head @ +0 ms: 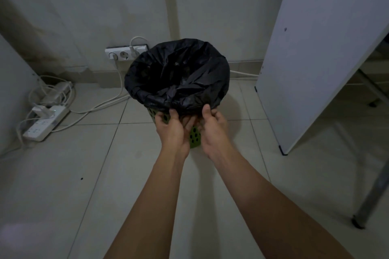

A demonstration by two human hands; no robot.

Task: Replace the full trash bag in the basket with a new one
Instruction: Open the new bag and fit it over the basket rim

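A green perforated plastic basket (194,140) stands on the pale tiled floor (84,174) near the wall, lined with a black plastic trash bag (179,73) whose mouth folds over the rim. The left hand (171,130) and right hand (214,127), close together at the near side, each pinch the bag's overhanging hem, thumbs on top. Some white power strips (46,124) lie well to the left.

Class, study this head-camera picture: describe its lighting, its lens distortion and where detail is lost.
Head view: dim, flat light with a greyish cast; the inside of the black trash bag is nearly featureless; the wide-angle lens splays the white panel and the floor tile lines outward; the left hand and right hand at the bag's hem look slightly soft; a faint shadow lies between the forearms.
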